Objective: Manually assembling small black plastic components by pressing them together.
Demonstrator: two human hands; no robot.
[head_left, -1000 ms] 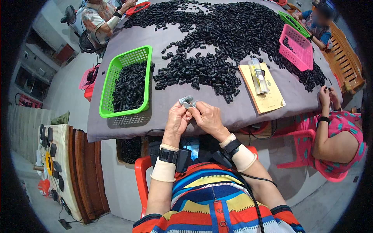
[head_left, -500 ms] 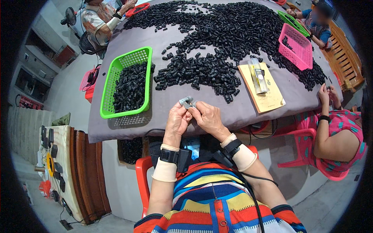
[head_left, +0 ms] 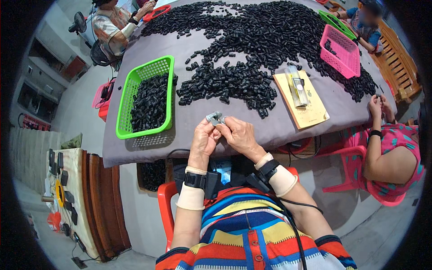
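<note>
Both my hands meet over the table's near edge, fingertips pinched together. My left hand (head_left: 204, 140) is closed, with a grey wrapping (head_left: 213, 117) around a fingertip. My right hand (head_left: 241, 137) is closed too, its thumb and forefinger pressed against the left fingertips. Whatever sits between them is small, greyish and mostly covered by my fingers; I cannot make out its kind. Beyond my hands lies a pile of small black cylindrical pieces (head_left: 229, 85). To the left, a green basket (head_left: 169, 101) holds many similar pieces.
Right of the pile, a clear plastic case (head_left: 299, 92) lies on a tan notebook (head_left: 314, 114). A pink basket (head_left: 352, 65) stands farther right, with a green basket (head_left: 335, 22) behind it. A person in pink (head_left: 391, 155) sits at the right; others work across the grey-covered table (head_left: 130, 85).
My hands stay pinched together in nearly the same place, with only a slight shift of the fingers. The whole view has moved a little.
</note>
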